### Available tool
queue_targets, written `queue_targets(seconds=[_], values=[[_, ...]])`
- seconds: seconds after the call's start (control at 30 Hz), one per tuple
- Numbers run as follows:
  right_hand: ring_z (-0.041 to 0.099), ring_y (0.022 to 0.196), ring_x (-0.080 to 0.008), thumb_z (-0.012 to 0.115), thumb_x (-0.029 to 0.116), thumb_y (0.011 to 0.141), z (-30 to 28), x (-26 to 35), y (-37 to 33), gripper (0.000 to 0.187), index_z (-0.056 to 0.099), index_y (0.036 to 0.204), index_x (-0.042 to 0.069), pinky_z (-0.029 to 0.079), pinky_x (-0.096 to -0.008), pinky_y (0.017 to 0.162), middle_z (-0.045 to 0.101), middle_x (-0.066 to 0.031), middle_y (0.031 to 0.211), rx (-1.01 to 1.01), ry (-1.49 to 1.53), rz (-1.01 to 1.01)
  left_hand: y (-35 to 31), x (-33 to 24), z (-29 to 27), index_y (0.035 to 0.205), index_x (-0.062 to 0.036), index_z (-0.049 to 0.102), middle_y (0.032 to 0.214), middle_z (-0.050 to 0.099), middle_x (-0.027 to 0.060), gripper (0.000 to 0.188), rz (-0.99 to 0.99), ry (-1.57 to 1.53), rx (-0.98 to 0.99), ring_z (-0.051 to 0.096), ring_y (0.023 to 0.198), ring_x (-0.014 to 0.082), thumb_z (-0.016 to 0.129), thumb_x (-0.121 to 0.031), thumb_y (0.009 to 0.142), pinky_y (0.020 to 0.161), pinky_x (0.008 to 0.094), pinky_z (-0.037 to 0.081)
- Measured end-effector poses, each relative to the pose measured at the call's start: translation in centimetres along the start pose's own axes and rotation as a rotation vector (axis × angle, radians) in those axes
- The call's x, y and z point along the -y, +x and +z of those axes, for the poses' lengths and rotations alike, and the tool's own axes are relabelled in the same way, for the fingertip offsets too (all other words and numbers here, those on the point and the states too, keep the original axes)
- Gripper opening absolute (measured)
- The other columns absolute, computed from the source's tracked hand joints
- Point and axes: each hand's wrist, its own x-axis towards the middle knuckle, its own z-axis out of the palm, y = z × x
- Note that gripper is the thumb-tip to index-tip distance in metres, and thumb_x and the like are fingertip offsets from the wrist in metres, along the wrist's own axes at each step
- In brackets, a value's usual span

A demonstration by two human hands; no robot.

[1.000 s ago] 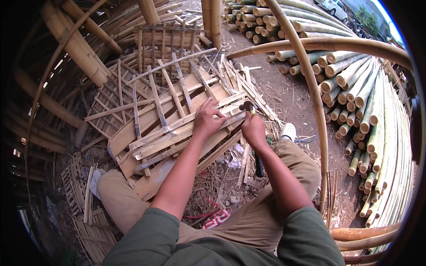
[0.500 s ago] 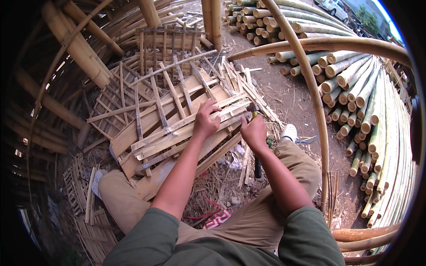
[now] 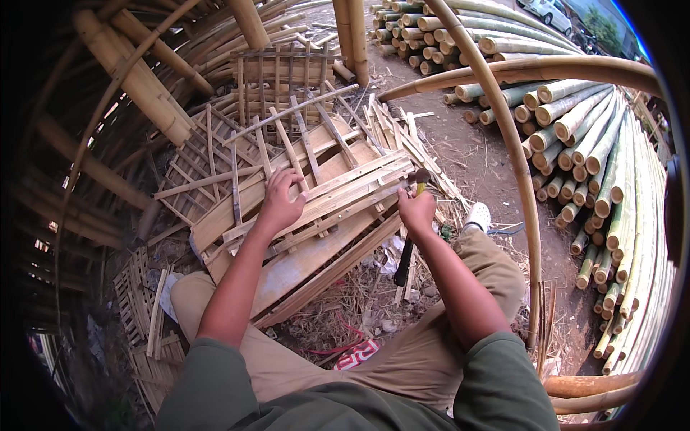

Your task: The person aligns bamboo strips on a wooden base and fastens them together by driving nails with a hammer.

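My right hand [image 3: 417, 210] is wrapped round a hammer [image 3: 405, 262]. Its small dark head points up beyond my fist, and the black grip end hangs below. The head is close to the right ends of several pale bamboo strips [image 3: 359, 185] laid side by side. Further left, my left hand [image 3: 282, 202] rests over the far edge of these strips, fingers apart and slightly curled, with nothing visibly held. Thinner cross slats [image 3: 309, 147] stick out from beneath the strips, away from me. Wide wooden boards [image 3: 296, 270] lie underneath, between my bent legs.
Cut bamboo poles [image 3: 586, 154] are stacked high on the right. A curved bamboo pole [image 3: 507, 129] rises in front of them. Slatted bamboo panels [image 3: 277, 75] lie beyond the work, with thick bamboo posts [image 3: 136, 79] at the far left. Shavings [image 3: 359, 302] litter the ground.
My left hand has slid left along the strips, its fingers spreading. The hammer stays in my right hand, its grip end now swung slightly left. The whole view has shifted a little.
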Motion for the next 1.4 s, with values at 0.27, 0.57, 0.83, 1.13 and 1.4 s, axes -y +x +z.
queue_targets(seconds=[0.27,0.57,0.83,1.13,1.4], values=[[0.069,0.078,-0.0361,0.081,0.033,0.081,0.1,1.6,-0.4,0.041,0.062,0.087,-0.004,0.052,-0.0430,0.075,0.069,-0.0223,0.082,0.036,0.091,0.142,-5.4,12.3,-5.6,0.127,0.0011,0.055,0.153,0.035,0.0254,0.054,-0.741,0.400,-0.121,0.014,0.150,0.0412,0.057,-0.040,0.092,0.120,0.0607,0.009],[0.068,0.077,-0.0347,0.077,0.029,0.084,1.9,-0.7,0.5,0.035,0.062,0.088,-0.003,0.052,-0.0424,0.075,0.069,-0.0199,0.081,-0.013,0.221,0.175,-5.1,12.6,-5.6,0.122,0.0064,0.064,0.155,0.032,0.0247,0.062,-0.673,0.096,0.154,0.007,0.151,0.0427,0.051,-0.047,0.094,0.117,0.0676,0.010],[0.066,0.070,-0.0228,0.079,0.027,0.083,1.1,0.1,0.5,0.034,0.061,0.087,-0.002,0.051,-0.0385,0.068,0.067,-0.0136,0.075,0.081,0.270,0.074,-5.4,9.8,-4.2,0.102,0.0098,0.071,0.142,0.045,0.0365,0.062,-0.607,0.440,0.011,0.011,0.149,0.0467,0.057,-0.050,0.092,0.123,0.0447,0.016],[0.063,0.069,-0.0184,0.078,0.025,0.085,0.3,-0.4,3.5,0.032,0.065,0.092,-0.003,0.051,-0.0356,0.066,0.067,-0.0093,0.074,0.055,0.379,-0.092,-5.4,7.0,-2.0,0.095,0.0143,0.070,0.146,0.031,0.0437,0.056,-0.481,0.281,-0.089,0.019,0.147,0.0495,0.062,-0.041,0.089,0.122,0.0467,0.017],[0.062,0.062,-0.0200,0.078,0.029,0.082,-0.6,-0.6,3.4,0.034,0.057,0.083,0.001,0.050,-0.0368,0.061,0.064,-0.0091,0.071,-0.008,0.153,0.026,-3.9,-0.5,-1.4,0.126,0.0095,0.058,0.162,-0.003,0.0311,0.057,-0.578,0.588,0.081,-0.006,0.152,0.0448,0.059,-0.036,0.091,0.115,0.0697,-0.004]])
